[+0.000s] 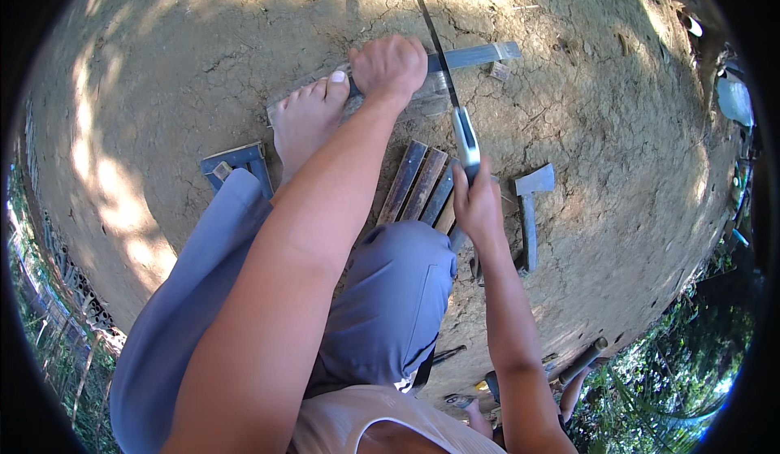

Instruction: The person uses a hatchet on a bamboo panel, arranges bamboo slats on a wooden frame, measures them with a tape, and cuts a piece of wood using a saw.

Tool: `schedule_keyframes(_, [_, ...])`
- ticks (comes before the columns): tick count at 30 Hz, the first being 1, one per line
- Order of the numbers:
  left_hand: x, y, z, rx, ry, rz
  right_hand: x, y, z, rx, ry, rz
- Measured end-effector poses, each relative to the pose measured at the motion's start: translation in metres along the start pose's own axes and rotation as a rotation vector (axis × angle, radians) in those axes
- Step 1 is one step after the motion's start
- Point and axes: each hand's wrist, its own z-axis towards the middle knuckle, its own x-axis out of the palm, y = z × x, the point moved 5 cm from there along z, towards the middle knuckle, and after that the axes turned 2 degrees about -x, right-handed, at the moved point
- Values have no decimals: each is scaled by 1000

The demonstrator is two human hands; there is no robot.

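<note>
My left hand (390, 66) is closed over a narrow blue-grey wooden strip (479, 54), pressing it down on a rough wood block (431, 103). My bare left foot (313, 109) rests on the block's left end, beside the hand. In my right hand (479, 204) is the handle of a handsaw (464, 137), its fingers wrapped round it. The saw's long thin blade points away from me and crosses the strip just right of my left hand. Whether its teeth have cut into the wood, I cannot tell.
A hatchet (535, 182) lies on the cracked earth right of my right hand. Several wooden slats (402, 182) lie side by side near my knee. A blue wooden frame piece (236, 160) sits left of my foot. Another person's limb (478, 418) shows at lower right.
</note>
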Motion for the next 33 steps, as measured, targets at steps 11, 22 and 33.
schedule_keyframes(11, [-10, -7, 3, 10, 21, -15, 3, -14, -7, -34, -41, 13])
schedule_keyframes(22, [-4, -4, 3, 16, 3, 39, 7, -11, -3, -50, -51, 10])
schedule_keyframes(33, [-6, 0, 7, -42, 22, 45, -3, -7, -28, -8, -41, 44])
